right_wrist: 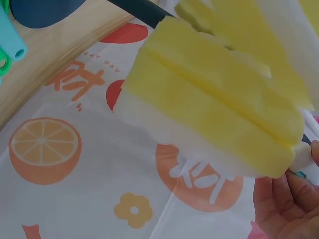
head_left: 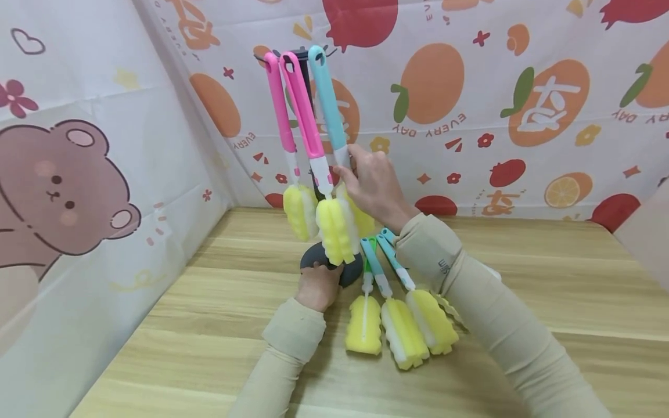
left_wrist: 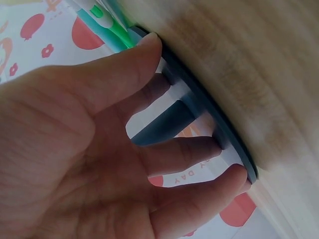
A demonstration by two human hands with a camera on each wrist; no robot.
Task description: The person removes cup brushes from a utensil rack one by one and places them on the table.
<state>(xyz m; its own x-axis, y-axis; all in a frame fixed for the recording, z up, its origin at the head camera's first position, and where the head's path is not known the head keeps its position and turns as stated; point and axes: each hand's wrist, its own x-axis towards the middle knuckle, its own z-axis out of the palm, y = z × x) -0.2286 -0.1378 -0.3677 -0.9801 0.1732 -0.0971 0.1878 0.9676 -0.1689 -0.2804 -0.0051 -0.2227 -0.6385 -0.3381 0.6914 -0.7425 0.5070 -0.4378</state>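
My left hand [head_left: 319, 285] holds the dark round base [head_left: 351, 273] of an upright stand, thumb and fingers spread over it; its fingertips [left_wrist: 241, 173] reach the rim. My right hand [head_left: 377, 179] pinches the white neck of a blue-handled sponge brush [head_left: 328, 101]. That brush's holed handle top overlaps the hooks [head_left: 300, 55] at the stand's top, and its yellow-and-white sponge [right_wrist: 209, 107] points down. Two pink-handled sponge brushes, one on the left [head_left: 279, 104] and one in front [head_left: 303, 107], hang from the stand beside it.
Right of the base, several sponge brushes lie on the wooden table [head_left: 209, 325], among them a green-handled one [head_left: 364, 325] and a blue-handled one [head_left: 401, 328]. My right forearm partly covers others. Printed cloth [head_left: 465, 35] hangs behind and on the left.
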